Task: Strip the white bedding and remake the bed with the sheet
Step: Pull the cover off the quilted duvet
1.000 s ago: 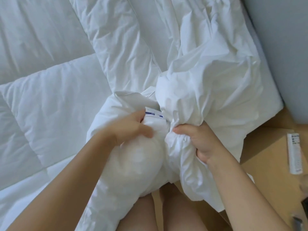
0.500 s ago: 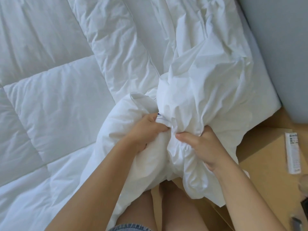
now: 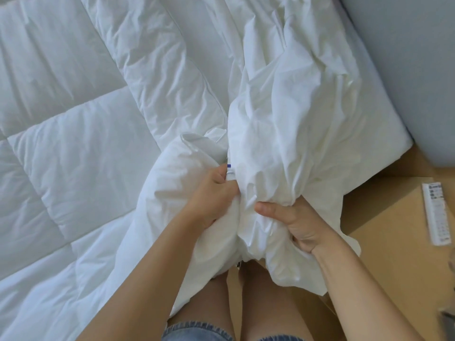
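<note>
A white quilted duvet covers the bed on the left. Its near corner is bunched up at the bed's edge, and my left hand grips that corner beside a small blue-and-white label. To the right lies a crumpled white cover sheet, heaped over the bed's right side. My right hand grips a gathered fold of this cover, thumb on top. The two hands sit close together, a few centimetres apart.
A grey wall runs along the bed's right side. A wooden bedside surface at the lower right carries a white remote control. My bare legs and denim shorts stand against the bed's near edge.
My left hand slid forward along the duvet corner toward the label, which is now mostly covered. The right hand shifted slightly lower, still gripping the cover.
</note>
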{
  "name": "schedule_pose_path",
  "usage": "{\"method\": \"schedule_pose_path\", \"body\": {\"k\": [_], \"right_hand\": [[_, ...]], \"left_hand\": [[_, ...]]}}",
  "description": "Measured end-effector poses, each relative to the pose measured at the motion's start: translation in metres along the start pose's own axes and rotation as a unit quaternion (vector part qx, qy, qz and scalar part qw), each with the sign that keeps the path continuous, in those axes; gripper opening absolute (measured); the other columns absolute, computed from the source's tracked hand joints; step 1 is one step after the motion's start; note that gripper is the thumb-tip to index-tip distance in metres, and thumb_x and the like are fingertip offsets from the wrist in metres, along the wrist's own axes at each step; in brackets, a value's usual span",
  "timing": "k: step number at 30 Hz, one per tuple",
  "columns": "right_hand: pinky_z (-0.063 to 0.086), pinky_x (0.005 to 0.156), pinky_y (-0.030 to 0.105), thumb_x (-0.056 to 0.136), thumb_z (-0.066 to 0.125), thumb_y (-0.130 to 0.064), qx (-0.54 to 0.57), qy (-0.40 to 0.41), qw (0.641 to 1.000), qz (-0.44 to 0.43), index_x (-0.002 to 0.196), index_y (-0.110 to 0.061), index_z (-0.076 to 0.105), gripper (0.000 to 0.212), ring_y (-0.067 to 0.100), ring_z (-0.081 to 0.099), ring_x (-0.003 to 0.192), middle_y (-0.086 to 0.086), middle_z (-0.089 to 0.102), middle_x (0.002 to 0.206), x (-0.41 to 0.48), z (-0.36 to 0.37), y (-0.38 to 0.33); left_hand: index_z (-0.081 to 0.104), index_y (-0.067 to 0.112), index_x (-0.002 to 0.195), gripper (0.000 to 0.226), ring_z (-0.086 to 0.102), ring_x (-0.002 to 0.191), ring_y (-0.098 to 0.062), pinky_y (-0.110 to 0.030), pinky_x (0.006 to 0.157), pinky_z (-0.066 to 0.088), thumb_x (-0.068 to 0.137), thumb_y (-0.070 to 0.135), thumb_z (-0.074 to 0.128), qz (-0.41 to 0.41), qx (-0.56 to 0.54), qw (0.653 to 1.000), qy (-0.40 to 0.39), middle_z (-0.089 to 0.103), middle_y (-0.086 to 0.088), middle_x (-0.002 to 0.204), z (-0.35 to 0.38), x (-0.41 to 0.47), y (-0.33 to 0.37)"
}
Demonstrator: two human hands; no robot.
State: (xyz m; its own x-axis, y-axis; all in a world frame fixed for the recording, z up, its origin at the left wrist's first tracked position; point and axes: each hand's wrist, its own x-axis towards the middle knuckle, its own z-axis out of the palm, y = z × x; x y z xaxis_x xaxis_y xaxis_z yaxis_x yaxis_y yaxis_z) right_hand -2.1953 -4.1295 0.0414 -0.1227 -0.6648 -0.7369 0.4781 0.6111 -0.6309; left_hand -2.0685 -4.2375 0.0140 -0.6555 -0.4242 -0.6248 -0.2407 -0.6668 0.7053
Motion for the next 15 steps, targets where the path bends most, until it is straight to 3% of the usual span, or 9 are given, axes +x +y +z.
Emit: {"method": "schedule_pose_path", "body": {"k": [2, 4, 5, 7, 8, 9, 11, 13, 15], "right_hand": [[0.053, 0.089, 0.035, 0.062, 0.085, -0.029, -0.027, 0.008, 0.999, -0.014, 0.098, -0.028, 0.073, 0.037, 0.018, 0.067, 0.103, 0.002, 0.072, 0.106, -0.003, 0.005, 0.003], [0.053, 0.084, 0.032, 0.061, 0.085, -0.04, -0.071, 0.041, 0.996, -0.019, 0.093, -0.025, 0.074, 0.037, 0.014, 0.069, 0.097, -0.002, 0.074, 0.099, -0.005, 0.01, 0.005], [0.053, 0.082, 0.031, 0.059, 0.084, -0.045, -0.09, 0.067, 0.993, -0.026, 0.093, -0.024, 0.073, 0.041, 0.012, 0.069, 0.094, -0.004, 0.074, 0.095, -0.006, 0.012, 0.007], [0.054, 0.079, 0.028, 0.057, 0.081, -0.051, -0.111, 0.118, 0.986, -0.038, 0.096, -0.023, 0.072, 0.049, 0.01, 0.069, 0.092, -0.007, 0.074, 0.092, -0.008, 0.016, 0.007], [0.054, 0.078, 0.025, 0.058, 0.081, -0.054, -0.129, 0.14, 0.981, -0.043, 0.097, -0.025, 0.072, 0.05, 0.007, 0.069, 0.09, -0.009, 0.074, 0.092, -0.01, 0.019, 0.006], [0.053, 0.076, 0.021, 0.061, 0.079, -0.056, -0.165, 0.158, 0.972, -0.057, 0.098, -0.026, 0.071, 0.048, 0.004, 0.068, 0.089, -0.01, 0.073, 0.091, -0.011, 0.021, 0.008], [0.046, 0.075, 0.01, 0.066, 0.066, -0.055, -0.278, 0.169, 0.942, -0.085, 0.102, -0.029, 0.064, 0.044, 0.003, 0.062, 0.095, -0.011, 0.066, 0.101, -0.014, 0.026, 0.012], [0.037, 0.081, 0.005, 0.071, 0.062, -0.045, -0.321, 0.138, 0.932, -0.089, 0.111, -0.029, 0.05, 0.045, -0.004, 0.051, 0.103, -0.013, 0.051, 0.113, -0.02, 0.029, 0.023], [0.036, 0.085, 0.011, 0.071, 0.055, -0.035, -0.254, 0.088, 0.96, -0.076, 0.107, -0.031, 0.052, 0.037, -0.013, 0.046, 0.101, -0.015, 0.044, 0.111, -0.029, 0.024, 0.028]], "left_hand": [[0.067, 0.015, 0.081, 0.022, 0.068, 0.077, -0.02, -0.03, 0.065, 0.052, 0.083, -0.002, 0.053, 0.038, 0.072, 0.995, 0.062, 0.071, 0.0, 0.079, 0.007, -0.002, -0.001], [0.056, 0.017, 0.08, 0.014, 0.054, 0.08, -0.01, -0.019, 0.071, 0.043, 0.082, 0.003, 0.057, 0.094, 0.24, 0.949, 0.182, 0.058, 0.011, 0.08, 0.012, -0.005, -0.001], [0.055, 0.02, 0.091, 0.016, 0.047, 0.089, -0.006, -0.008, 0.075, 0.038, 0.083, 0.007, 0.06, 0.125, 0.301, 0.912, 0.25, 0.051, 0.016, 0.091, 0.015, -0.011, -0.001], [0.055, 0.019, 0.114, 0.031, 0.042, 0.101, 0.0, -0.001, 0.086, 0.032, 0.084, 0.018, 0.059, 0.204, 0.307, 0.867, 0.336, 0.044, 0.02, 0.105, 0.025, -0.029, -0.005], [0.055, 0.021, 0.117, 0.035, 0.045, 0.101, 0.002, -0.004, 0.088, 0.034, 0.083, 0.03, 0.057, 0.212, 0.287, 0.872, 0.336, 0.047, 0.022, 0.105, 0.033, -0.038, -0.008], [0.054, 0.025, 0.117, 0.042, 0.049, 0.099, 0.004, -0.008, 0.086, 0.04, 0.079, 0.044, 0.055, 0.186, 0.25, 0.898, 0.312, 0.052, 0.022, 0.104, 0.04, -0.045, -0.009], [0.05, 0.029, 0.119, 0.066, 0.057, 0.097, 0.007, -0.014, 0.08, 0.048, 0.063, 0.061, 0.065, 0.079, 0.163, 0.958, 0.223, 0.059, 0.021, 0.105, 0.052, -0.046, -0.01], [0.051, 0.029, 0.119, 0.074, 0.062, 0.096, 0.004, -0.019, 0.079, 0.051, 0.055, 0.055, 0.078, 0.004, 0.128, 0.979, 0.161, 0.064, 0.018, 0.106, 0.052, -0.032, -0.01], [0.061, 0.028, 0.106, 0.053, 0.067, 0.089, -0.005, -0.024, 0.074, 0.053, 0.059, 0.039, 0.082, -0.047, 0.101, 0.981, 0.159, 0.071, 0.012, 0.095, 0.048, -0.015, -0.009]]}}
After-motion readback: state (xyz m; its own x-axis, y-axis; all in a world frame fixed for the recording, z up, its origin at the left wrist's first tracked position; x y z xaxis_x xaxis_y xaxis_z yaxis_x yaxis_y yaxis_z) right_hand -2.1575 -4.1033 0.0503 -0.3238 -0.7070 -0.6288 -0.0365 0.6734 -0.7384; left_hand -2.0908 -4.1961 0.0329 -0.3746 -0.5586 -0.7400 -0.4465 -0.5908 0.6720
